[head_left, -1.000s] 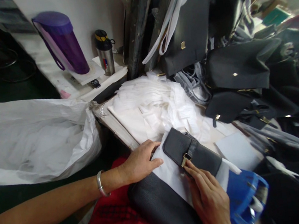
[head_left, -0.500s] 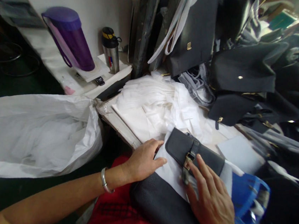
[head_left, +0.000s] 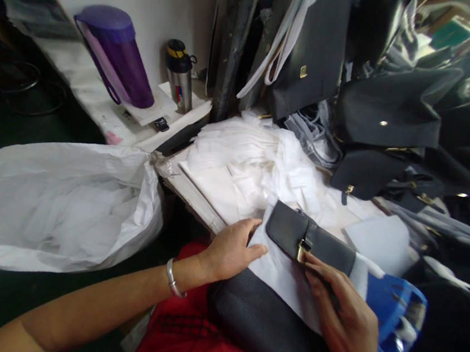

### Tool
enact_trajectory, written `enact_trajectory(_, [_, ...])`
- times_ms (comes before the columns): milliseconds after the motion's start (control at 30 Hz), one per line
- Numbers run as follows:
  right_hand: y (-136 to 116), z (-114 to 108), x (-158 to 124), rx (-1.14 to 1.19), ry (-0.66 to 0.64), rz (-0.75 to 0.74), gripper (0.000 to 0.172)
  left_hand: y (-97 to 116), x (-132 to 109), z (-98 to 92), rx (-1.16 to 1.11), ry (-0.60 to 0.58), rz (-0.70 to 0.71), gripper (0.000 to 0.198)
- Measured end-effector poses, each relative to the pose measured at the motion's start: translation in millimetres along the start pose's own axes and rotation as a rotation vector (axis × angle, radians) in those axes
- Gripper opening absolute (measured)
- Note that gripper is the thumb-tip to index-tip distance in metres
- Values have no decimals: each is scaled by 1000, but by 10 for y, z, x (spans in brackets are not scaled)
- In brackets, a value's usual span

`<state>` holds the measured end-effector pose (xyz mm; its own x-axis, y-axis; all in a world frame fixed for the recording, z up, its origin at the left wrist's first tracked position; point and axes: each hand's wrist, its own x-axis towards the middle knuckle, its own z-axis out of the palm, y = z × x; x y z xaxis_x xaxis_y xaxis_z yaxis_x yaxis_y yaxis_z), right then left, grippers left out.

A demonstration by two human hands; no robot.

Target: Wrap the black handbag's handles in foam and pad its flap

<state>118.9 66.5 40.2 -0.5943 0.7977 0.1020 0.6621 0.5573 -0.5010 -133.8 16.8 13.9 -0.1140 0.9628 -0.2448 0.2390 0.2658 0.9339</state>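
Note:
A small black flap piece (head_left: 284, 228) with a strap and gold buckle (head_left: 301, 251) lies on white tissue paper (head_left: 276, 272). My left hand (head_left: 234, 249) rests at the left edge of the tissue, thumb and fingers apart, with the paper's edge between them. At the buckle, the fingertips of my right hand (head_left: 345, 304) are pinched together on the strap end. Beneath the tissue is a larger black leather bag (head_left: 258, 319), across my lap.
A white sack (head_left: 65, 205) of white material stands at left. Behind are a purple bottle (head_left: 122, 64), a steel flask (head_left: 180, 86) and stacked white sheets (head_left: 236, 148). Black bags (head_left: 387, 109) crowd the right, above a blue basket (head_left: 394, 307).
My right hand's spread fingers have closed in a pinch at the buckle and strap end. My left hand stays by the tissue. The whole view has shifted slightly.

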Motion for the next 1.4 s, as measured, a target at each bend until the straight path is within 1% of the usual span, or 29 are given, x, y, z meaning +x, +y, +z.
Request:
enact_trajectory(100, [-8,-16,21,44,28,67,26,20,4,-10,-45,-19,4,50])
enact_trajectory(233, [-67,-45,63,65,79,129,29,19,6,-14,-72,-9,29,45])
enact_trajectory(333, [-113,-64,70,61,62,157,29,9,3,-12,-69,-14,27,47])
enact_trajectory(433, [-107,-69,43,47,40,171,29,3,-5,-14,-78,-23,31,47])
enact_trajectory(533, [-49,-55,4,17,-1,108,28,-3,-13,-18,-77,-23,33,47])
enact_trajectory(600, [5,-33,-12,-36,-44,13,25,-11,-14,-16,-85,-27,39,46])
enact_trajectory(733, [113,27,-23,-250,-125,-196,24,-40,-4,8,-107,-27,49,45])
enact_trajectory(867, [181,89,-36,-403,-174,-320,29,-55,11,23,-98,-20,44,46])
enact_trajectory(933, [192,114,-47,-445,-186,-342,31,-55,18,24,-94,-26,43,46])
enact_trajectory(1067, [181,135,-67,-493,-238,-335,31,-50,26,26,-96,-28,29,46])
enact_trajectory(1133, [169,130,-71,-502,-242,-336,31,-45,23,27,-91,-23,17,46])
enact_trajectory(1400, [77,67,-78,-530,-134,-372,41,-25,-12,15,-68,-12,7,45])
